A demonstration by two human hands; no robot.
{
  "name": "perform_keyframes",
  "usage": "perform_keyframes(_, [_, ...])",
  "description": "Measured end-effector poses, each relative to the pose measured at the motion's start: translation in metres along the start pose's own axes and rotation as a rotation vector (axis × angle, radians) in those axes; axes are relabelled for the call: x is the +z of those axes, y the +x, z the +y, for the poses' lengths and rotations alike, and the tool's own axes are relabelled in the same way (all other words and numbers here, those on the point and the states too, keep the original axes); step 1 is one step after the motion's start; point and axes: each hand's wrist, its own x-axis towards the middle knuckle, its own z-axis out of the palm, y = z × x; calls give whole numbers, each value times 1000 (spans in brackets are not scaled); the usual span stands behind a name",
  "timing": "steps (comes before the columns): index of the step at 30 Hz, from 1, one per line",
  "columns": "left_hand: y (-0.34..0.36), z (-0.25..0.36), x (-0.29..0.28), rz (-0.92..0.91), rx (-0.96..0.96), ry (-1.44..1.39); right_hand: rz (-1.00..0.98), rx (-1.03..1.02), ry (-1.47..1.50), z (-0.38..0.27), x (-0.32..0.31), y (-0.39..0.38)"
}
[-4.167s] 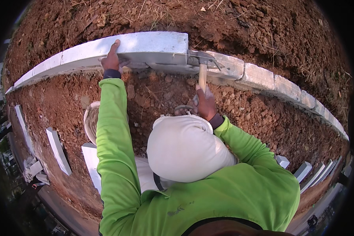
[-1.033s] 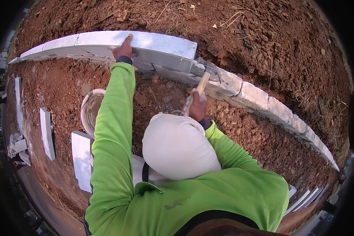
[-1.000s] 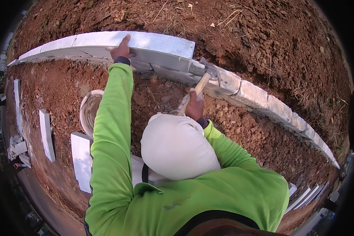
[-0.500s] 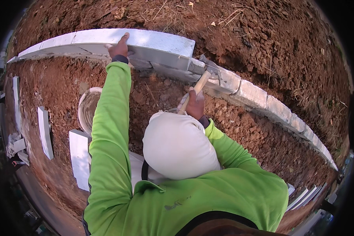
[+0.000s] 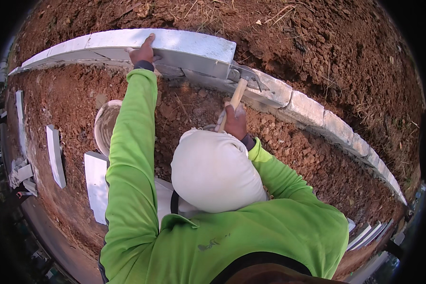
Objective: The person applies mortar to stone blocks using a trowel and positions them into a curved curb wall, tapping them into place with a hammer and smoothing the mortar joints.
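A bucket stands partly behind the left sleeve, contents unclear. The right hand has its fingers wrapped round the hammer's handle, its head near the white block's right end. Beyond, the left hand, spread open, presses that block, apparently steadying it atop the wall.

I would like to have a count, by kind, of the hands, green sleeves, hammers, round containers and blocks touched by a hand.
Hands (left hand, right hand): 2
Green sleeves: 2
Hammer: 1
Round container, partly hidden: 1
Touched white block: 1
Total: 7
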Motion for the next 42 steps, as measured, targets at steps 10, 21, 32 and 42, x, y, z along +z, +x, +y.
perform_keyframes(10, [2,2,0,-31,29,0,-47,4,91,0,-4,4])
perform_keyframes(21, [26,-17,-9,122,177,139,-77,-35,135,4,0,2])
perform_keyframes(32, [41,-34,5,164,158,88,-26,-91,40,11,2,10])
perform_keyframes(42, [5,-11,13,80,68,27,14,-77,-9,7,-1,7])
